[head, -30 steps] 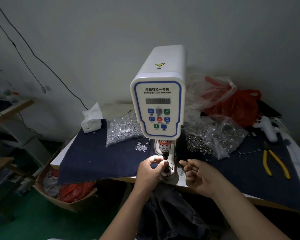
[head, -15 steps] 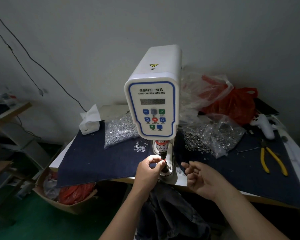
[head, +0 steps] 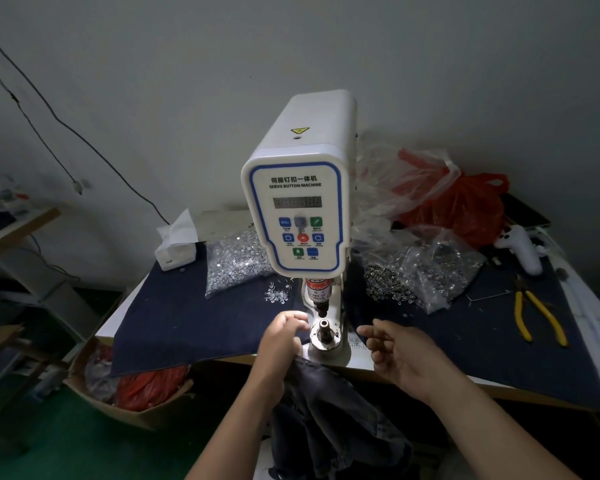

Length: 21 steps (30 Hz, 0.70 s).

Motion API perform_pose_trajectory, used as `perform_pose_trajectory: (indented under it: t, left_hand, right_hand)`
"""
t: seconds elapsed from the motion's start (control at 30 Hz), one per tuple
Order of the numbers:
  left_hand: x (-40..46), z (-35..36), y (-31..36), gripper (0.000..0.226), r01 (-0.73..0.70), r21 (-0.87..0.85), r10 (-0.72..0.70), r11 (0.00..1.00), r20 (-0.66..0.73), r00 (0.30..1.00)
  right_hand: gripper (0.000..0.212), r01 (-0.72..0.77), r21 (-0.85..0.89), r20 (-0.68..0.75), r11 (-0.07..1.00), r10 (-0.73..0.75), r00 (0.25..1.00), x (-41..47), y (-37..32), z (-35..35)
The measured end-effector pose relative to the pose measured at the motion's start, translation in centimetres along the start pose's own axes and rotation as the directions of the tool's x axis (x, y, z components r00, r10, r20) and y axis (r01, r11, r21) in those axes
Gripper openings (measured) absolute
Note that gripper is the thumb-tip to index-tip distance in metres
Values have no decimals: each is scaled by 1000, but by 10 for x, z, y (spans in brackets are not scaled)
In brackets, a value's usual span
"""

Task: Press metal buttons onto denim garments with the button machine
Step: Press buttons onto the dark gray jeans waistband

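Observation:
The white servo button machine (head: 298,202) stands at the table's front edge. Its upper punch (head: 321,308) is raised above the round lower die (head: 325,332), which is uncovered. My left hand (head: 284,336) sits just left of the die with its fingers curled and its back to the camera; I see nothing in it. My right hand (head: 395,351) hovers to the right of the die, fingers loosely curled and empty. A dark denim garment (head: 333,410) hangs below the table edge between my forearms, under the machine's base.
A dark blue cloth (head: 187,317) covers the table. A bag of silver studs (head: 236,268) and a tissue pack (head: 177,244) lie at the left. Bags of ring buttons (head: 430,271), a red bag (head: 465,206) and yellow pliers (head: 537,313) lie at the right. A cardboard box (head: 136,386) stands on the floor.
My left hand has drawn back to the left from the lower die, where its fingertips were pinched, leaving the die exposed. My right hand has stayed beside the machine.

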<state>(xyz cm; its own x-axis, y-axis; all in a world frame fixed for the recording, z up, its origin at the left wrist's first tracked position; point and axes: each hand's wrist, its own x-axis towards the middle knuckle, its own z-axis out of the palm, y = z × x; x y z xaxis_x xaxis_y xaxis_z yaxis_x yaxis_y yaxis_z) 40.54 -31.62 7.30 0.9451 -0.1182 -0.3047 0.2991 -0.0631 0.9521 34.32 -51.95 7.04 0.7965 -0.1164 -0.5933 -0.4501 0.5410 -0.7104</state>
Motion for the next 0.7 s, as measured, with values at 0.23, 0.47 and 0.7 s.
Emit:
perform_pose_trajectory:
  t: [0.23,0.47,0.7]
  left_hand:
    - [-26,-29,14,31,72,-358,75,931,382,921]
    - [-34,-33,33,25,-66,-340,205,938,391,897]
    - [-38,-30,29,24,-90,-321,237,943,456,858]
  right_hand:
    - [20,525,-704,459,479,-257,850,-33,8,15]
    - [14,684,-672,614,282,-305,728,-38,15,33]
    - [7,716,-647,620,262,-366,694,-47,20,32]
